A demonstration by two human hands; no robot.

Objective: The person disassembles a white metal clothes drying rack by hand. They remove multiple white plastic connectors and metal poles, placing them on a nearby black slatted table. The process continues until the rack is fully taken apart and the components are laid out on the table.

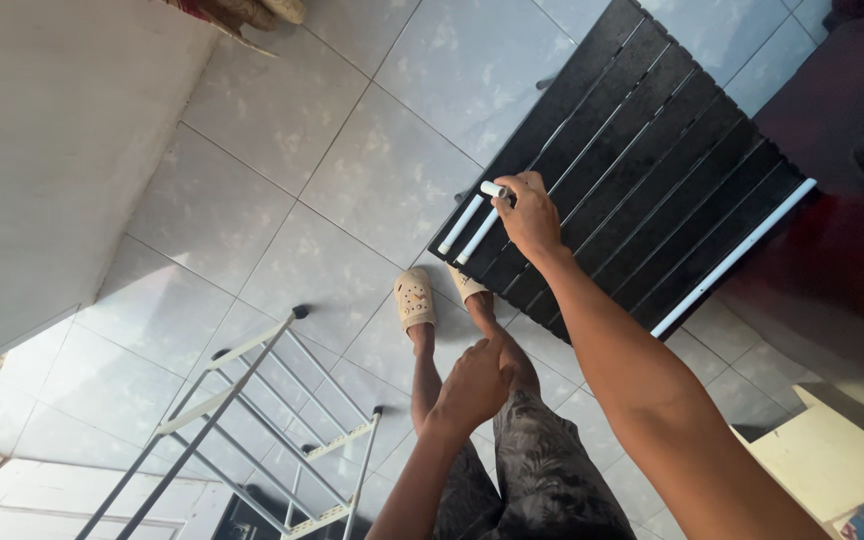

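My right hand (530,215) reaches out to the near corner of a black slatted table (652,150), its fingers closed on the end of a short white tube (493,189). Two white tubes (470,228) lie side by side at that corner, just left of the hand. A long white tube (732,258) lies along the table's right edge. My left hand (472,385) hangs lower, above my thigh, with its fingers curled and nothing visible in it. My feet in beige sandals (414,298) stand on the tiled floor beside the table.
A grey and white metal drying rack (252,420) stands at the lower left. A white wall (42,150) runs along the left. A dark red surface (852,200) lies right of the table, and a pale yellow box (822,460) sits at the lower right.
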